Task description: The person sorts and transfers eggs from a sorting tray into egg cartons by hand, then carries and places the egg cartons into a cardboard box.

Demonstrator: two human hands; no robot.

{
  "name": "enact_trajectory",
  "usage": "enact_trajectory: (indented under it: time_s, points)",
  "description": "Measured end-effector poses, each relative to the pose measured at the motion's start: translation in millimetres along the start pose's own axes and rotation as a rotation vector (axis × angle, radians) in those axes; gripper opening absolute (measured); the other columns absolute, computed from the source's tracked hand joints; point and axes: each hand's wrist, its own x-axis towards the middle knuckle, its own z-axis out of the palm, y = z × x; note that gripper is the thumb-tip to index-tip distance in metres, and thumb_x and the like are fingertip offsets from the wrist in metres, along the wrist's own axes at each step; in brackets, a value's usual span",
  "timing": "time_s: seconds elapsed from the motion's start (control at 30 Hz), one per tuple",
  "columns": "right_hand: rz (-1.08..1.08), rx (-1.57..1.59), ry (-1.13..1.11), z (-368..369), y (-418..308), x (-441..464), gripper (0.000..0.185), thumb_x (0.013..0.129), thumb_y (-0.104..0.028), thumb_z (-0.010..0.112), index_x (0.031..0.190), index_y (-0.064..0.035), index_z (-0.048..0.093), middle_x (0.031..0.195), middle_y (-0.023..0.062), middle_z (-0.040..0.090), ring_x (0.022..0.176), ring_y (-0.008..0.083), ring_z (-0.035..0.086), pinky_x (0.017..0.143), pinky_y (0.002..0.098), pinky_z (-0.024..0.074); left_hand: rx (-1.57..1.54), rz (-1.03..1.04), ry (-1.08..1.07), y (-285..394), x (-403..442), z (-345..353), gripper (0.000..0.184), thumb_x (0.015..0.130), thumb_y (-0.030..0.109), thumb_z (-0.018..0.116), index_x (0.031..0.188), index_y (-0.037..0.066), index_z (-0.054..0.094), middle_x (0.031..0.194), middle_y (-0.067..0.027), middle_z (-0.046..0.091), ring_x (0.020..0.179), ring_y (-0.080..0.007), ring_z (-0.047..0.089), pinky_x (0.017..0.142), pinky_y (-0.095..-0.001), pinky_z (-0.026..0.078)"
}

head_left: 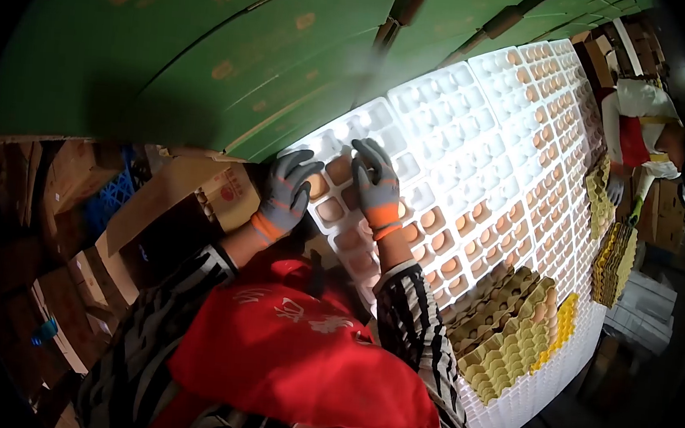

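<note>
My left hand [286, 192], in a grey glove with an orange cuff, hovers at the near left corner of a white egg tray [378, 114]. Its fingers are bent and apart, close to a brown egg [317, 185] in a cell. Over the same tray, my right hand [377, 186] wears a matching glove. Its curved fingers point away from me, with the thumb apart, and I see nothing held in them. Between and below the hands, more eggs [330, 211] sit in the cells; some are hidden by the gloves.
More white trays [480, 104] run off to the right, partly filled with eggs. Stacked pulp egg trays [500, 363] lie at my right. A green wall-like surface [210, 51] borders the far side. Cardboard boxes [174, 209] stand at left. Another person [644, 117] stands far right.
</note>
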Motion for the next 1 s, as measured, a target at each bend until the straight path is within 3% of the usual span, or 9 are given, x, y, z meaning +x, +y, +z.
enact_trajectory:
  time_s: [0.13,0.27,0.33,0.4,0.6,0.73,0.8,0.93,1.0]
  points:
    - [0.166,0.176,0.094,-4,2,19,0.031,0.091,-0.016,0.064,0.122,-0.0132,0.069,0.133,0.0131,0.061,0.117,0.0326,0.062,0.099,0.0395,0.0492,0.293,0.0,-0.056,-27,4,16,0.047,0.089,0.015,0.053,0.135,0.017,0.06,0.145,-0.0129,0.048,0.136,-0.0355,0.042,0.113,-0.0503,0.03]
    - [-0.307,-0.212,0.306,-9,20,48,0.039,0.089,-0.016,0.062,0.128,-0.0107,0.063,0.136,0.0187,0.057,0.126,0.04,0.052,0.108,0.0461,0.0416,0.397,0.102,0.044,-26,0,28,0.046,0.089,0.012,0.057,0.134,0.014,0.061,0.143,-0.0151,0.051,0.134,-0.0371,0.045,0.112,-0.049,0.032]
    - [-0.349,-0.34,0.043,0,71,51,0.045,0.088,-0.018,0.062,0.133,-0.0137,0.059,0.137,0.02,0.055,0.13,0.0424,0.047,0.113,0.0494,0.036,0.374,0.113,-0.011,-31,1,30,0.054,0.08,0.011,0.065,0.134,0.006,0.06,0.142,-0.0166,0.052,0.131,-0.0381,0.047,0.111,-0.0497,0.034]
    - [-0.331,-0.322,0.147,-11,51,27,0.049,0.086,-0.02,0.063,0.135,-0.0131,0.057,0.14,0.0209,0.053,0.129,0.0433,0.048,0.113,0.0493,0.0367,0.287,0.191,-0.043,-11,11,28,0.051,0.083,0.011,0.066,0.132,0.001,0.06,0.14,-0.018,0.054,0.129,-0.0373,0.049,0.11,-0.0496,0.036]
    - [-0.079,-0.067,0.559,-201,-75,-149,0.05,0.087,0.001,0.067,0.135,-0.0042,0.056,0.136,0.0159,0.059,0.125,0.0302,0.058,0.098,0.0378,0.0501,-0.228,0.172,-0.247,122,34,83,0.044,0.091,0.006,0.063,0.134,0.001,0.057,0.136,-0.018,0.057,0.129,-0.0351,0.05,0.11,-0.0425,0.04]
    - [0.152,-0.448,0.853,-361,-38,-273,0.048,0.088,0.0,0.065,0.135,-0.0058,0.058,0.129,0.0111,0.064,0.107,0.0208,0.065,0.088,0.033,0.0546,-0.362,0.514,-0.48,249,43,149,0.049,0.087,0.005,0.07,0.134,0.006,0.057,0.136,-0.0139,0.057,0.126,-0.0314,0.053,0.106,-0.0397,0.044]
    - [0.4,-0.536,0.842,-428,-11,-319,0.054,0.083,-0.002,0.066,0.135,-0.0134,0.059,0.13,0.0127,0.063,0.112,0.0267,0.064,0.096,0.0357,0.052,-0.328,0.676,-0.581,313,40,186,0.05,0.088,0.014,0.072,0.136,0.011,0.057,0.138,-0.0132,0.055,0.124,-0.0324,0.054,0.104,-0.0418,0.045]
    - [0.387,-0.998,0.578,-510,54,-359,0.068,0.076,-0.009,0.07,0.142,-0.0175,0.055,0.136,0.0101,0.059,0.116,0.0314,0.058,0.101,0.0388,0.0479,0.144,0.899,-0.597,395,26,266,0.049,0.087,0.026,0.071,0.134,0.02,0.057,0.135,-0.0111,0.055,0.117,-0.0298,0.058,0.097,-0.0411,0.049]
    - [0.394,-0.917,0.523,-522,68,-357,0.065,0.072,-0.011,0.073,0.136,-0.0164,0.06,0.132,0.0099,0.062,0.12,0.0348,0.055,0.107,0.0415,0.0433,0.347,0.794,-0.892,420,29,287,0.044,0.085,0.026,0.072,0.127,0.019,0.06,0.131,-0.0113,0.057,0.109,-0.0292,0.061,0.092,-0.04,0.052]
